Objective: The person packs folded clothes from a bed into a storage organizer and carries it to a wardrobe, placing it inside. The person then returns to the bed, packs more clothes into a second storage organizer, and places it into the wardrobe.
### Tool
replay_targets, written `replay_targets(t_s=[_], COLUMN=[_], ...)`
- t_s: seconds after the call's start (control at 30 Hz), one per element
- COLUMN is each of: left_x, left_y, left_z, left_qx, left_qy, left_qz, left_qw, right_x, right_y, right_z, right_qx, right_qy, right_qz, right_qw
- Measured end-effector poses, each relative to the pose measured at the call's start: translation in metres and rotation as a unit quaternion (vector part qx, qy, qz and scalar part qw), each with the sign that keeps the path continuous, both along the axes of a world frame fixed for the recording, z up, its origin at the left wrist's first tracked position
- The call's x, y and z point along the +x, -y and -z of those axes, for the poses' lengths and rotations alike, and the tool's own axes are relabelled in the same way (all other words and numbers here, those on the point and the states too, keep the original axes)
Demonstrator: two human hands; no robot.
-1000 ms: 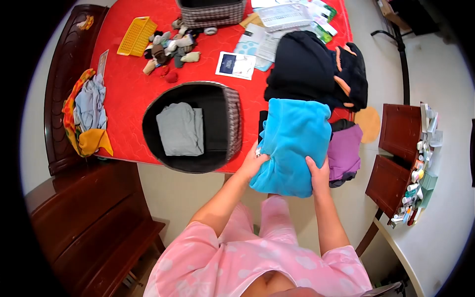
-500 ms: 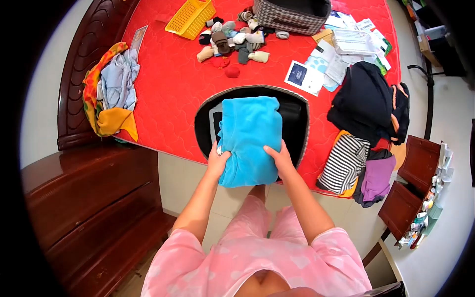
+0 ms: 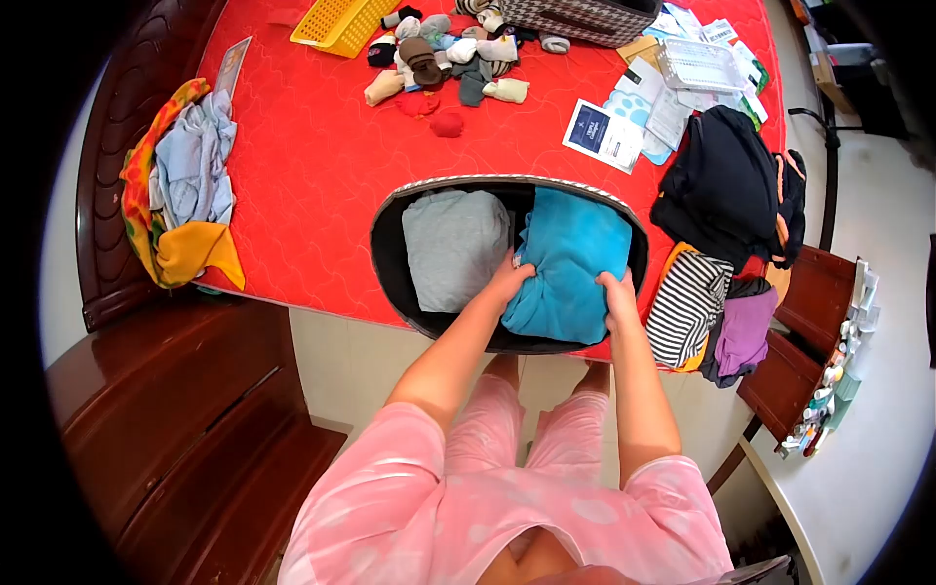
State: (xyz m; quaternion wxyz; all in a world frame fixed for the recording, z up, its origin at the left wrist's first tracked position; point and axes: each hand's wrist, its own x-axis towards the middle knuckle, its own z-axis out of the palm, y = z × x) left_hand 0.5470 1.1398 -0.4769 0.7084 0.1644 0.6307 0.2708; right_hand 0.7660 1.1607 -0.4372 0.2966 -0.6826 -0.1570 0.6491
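Blue cloth [image 3: 577,239] matt, wooden bench [image 3: 185,390] glossy

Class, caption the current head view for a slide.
Both hands hold folded blue fabric inside a black-lined basket, beside folded grey fabric.

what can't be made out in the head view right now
All in the head view:
Bottom of the bin beneath the grey cloth and blue cloth: hidden by them.
Far end of the yellow basket: cut off by the top edge.
Top of the checked box: cut off there too.
Fine print on the white packet: too small.
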Motion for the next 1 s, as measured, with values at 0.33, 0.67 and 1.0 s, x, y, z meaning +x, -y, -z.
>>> replay_targets(t_s=[0.33,0.67,1.0], left_x=[0.012,0.027,0.034], left_y=[0.007,0.014,0.005], left_z=[0.036,-0.025,0.001], left_qx=[0.041,0.282,0.284], left_qy=[-0.228,-0.425,-0.461], left_qz=[0.175,0.278,0.43], left_qw=[0.957,0.814,0.722], right_x=[0.005,-0.006,-0.018], right_y=[-0.001,0.025,0.036], right_z=[0.096,-0.004,0.083], right_qx=[0.111,0.048,0.065], right_qy=[0.231,0.439,0.492], right_qz=[-0.17,-0.546,-0.539], right_qw=[0.952,0.712,0.681])
